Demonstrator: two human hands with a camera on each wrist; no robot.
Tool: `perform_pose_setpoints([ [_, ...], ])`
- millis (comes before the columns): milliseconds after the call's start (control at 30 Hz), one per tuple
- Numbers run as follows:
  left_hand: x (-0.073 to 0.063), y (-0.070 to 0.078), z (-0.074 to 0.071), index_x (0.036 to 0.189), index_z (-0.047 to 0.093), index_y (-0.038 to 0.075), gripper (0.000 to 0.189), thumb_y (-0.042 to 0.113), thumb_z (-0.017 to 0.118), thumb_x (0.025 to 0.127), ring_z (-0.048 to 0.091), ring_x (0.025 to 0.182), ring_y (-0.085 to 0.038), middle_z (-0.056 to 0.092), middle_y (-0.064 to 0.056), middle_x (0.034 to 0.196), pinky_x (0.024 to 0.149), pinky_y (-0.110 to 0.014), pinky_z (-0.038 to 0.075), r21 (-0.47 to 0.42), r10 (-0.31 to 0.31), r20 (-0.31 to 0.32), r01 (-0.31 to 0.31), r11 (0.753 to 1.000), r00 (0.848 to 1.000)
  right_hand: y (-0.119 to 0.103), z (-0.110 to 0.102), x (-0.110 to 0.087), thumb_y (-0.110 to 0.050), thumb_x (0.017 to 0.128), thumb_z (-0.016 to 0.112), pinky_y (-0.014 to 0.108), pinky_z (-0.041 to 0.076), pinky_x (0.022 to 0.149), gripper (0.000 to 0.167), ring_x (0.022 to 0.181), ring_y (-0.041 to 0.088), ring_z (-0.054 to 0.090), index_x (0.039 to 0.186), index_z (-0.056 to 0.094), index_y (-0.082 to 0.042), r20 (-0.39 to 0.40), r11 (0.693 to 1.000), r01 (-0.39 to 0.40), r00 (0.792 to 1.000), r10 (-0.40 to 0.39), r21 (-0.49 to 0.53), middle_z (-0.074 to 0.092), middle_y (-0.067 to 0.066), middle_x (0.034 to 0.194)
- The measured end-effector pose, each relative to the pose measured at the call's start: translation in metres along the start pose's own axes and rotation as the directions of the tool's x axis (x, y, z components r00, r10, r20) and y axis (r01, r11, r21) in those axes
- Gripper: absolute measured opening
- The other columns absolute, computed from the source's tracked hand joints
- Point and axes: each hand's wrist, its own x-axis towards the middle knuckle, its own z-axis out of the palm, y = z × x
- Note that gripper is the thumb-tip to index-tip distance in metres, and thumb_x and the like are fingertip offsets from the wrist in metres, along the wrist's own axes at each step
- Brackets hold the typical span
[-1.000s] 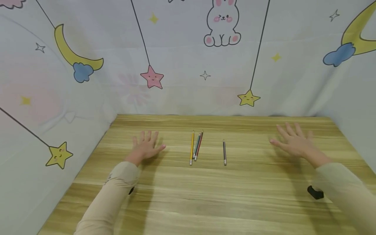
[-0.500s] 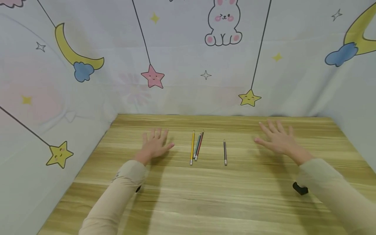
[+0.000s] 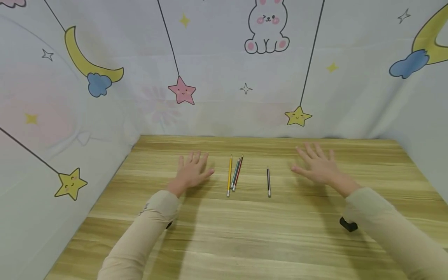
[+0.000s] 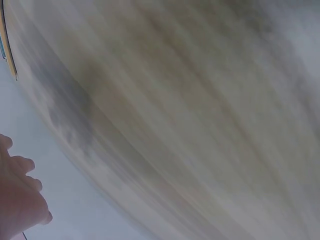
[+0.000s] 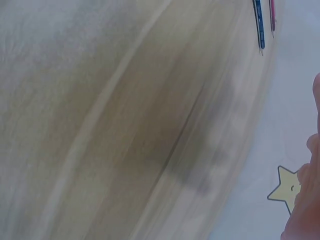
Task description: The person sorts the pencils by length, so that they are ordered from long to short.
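My left hand [image 3: 191,172] hovers palm down with spread fingers, just left of a yellow pencil [image 3: 229,175]. Close beside that pencil lie a green pencil [image 3: 235,173] and a dark red pencil [image 3: 238,171], side by side and nearly touching. A dark pencil [image 3: 268,181] lies apart to the right, its white eraser end toward me. To the right of it, my right hand [image 3: 317,167] is also spread, with nothing in it. In the left wrist view the yellow pencil [image 4: 8,47] shows at the corner; the right wrist view catches the dark pencil [image 5: 259,25].
The wood-grain table [image 3: 245,241] spreads under both arms. White cloth walls [image 3: 217,58] printed with stars, moons and a rabbit stand at its back and sides. A black wrist device [image 3: 348,224] hangs below the right sleeve.
Both hands have moved inward over the table toward the pencils, the right one farther. Their fingers stay spread, and the pencils lie where they were.
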Motion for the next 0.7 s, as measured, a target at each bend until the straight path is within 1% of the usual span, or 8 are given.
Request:
perform_pose_setpoints([
  [167, 0.001, 0.004, 0.003, 0.142, 0.016, 0.017, 0.069, 0.054, 0.036, 0.088, 0.006, 0.135, -0.035, 0.013, -0.016, 0.147, 0.103, -0.06, -0.003, 0.006, 0.03, -0.02, -0.03, 1.0, 0.999, -0.008, 0.005, 0.001, -0.064, 0.084, 0.032, 0.065, -0.014, 0.095, 0.078, 0.133, 0.038, -0.011, 0.143, 0.006, -0.02, -0.005, 0.999, 0.037, 0.999, -0.037, -0.017, -0.006, 0.011, 0.149],
  [300, 0.001, 0.008, 0.006, 0.141, 0.02, 0.015, 0.068, 0.053, 0.039, 0.088, 0.011, 0.135, -0.035, 0.02, -0.016, 0.145, 0.103, -0.06, 0.001, 0.014, 0.05, -0.05, -0.05, 0.999, 0.998, -0.016, 0.007, 0.002, -0.062, 0.085, 0.032, 0.065, -0.013, 0.096, 0.077, 0.134, 0.036, -0.012, 0.143, 0.007, -0.018, -0.014, 0.998, 0.064, 0.998, -0.064, -0.01, -0.005, 0.012, 0.148],
  [433, 0.002, 0.012, 0.008, 0.14, 0.022, 0.013, 0.068, 0.052, 0.041, 0.088, 0.016, 0.134, -0.034, 0.023, -0.016, 0.145, 0.104, -0.059, 0.005, 0.021, 0.054, -0.061, -0.053, 0.998, 0.997, -0.025, 0.01, 0.003, -0.06, 0.085, 0.036, 0.066, -0.007, 0.098, 0.077, 0.135, 0.036, -0.009, 0.143, 0.011, -0.016, -0.041, 0.995, 0.095, 0.995, -0.094, 0.015, -0.002, 0.014, 0.148],
  [600, 0.003, 0.021, 0.007, 0.139, 0.026, 0.01, 0.067, 0.048, 0.045, 0.087, 0.026, 0.13, -0.033, 0.029, -0.015, 0.142, 0.103, -0.058, 0.014, -0.037, 0.063, -0.077, -0.065, 0.997, 0.995, -0.039, 0.011, 0.006, -0.057, 0.085, 0.041, 0.064, 0.005, 0.1, 0.078, 0.135, 0.038, 0.0, 0.142, 0.015, -0.011, -0.088, 0.986, 0.154, 0.985, -0.149, 0.061, 0.005, 0.019, 0.147],
  [700, 0.005, 0.027, 0.005, 0.138, 0.029, 0.009, 0.065, 0.044, 0.049, 0.087, 0.032, 0.128, -0.032, 0.034, -0.016, 0.139, 0.103, -0.057, 0.018, -0.102, 0.062, -0.094, -0.072, 0.992, 0.994, -0.047, 0.012, 0.009, -0.051, 0.085, 0.047, 0.062, 0.01, 0.101, 0.076, 0.134, 0.04, 0.006, 0.14, 0.02, -0.006, -0.13, 0.975, 0.199, 0.974, -0.186, 0.099, 0.011, 0.022, 0.146],
])
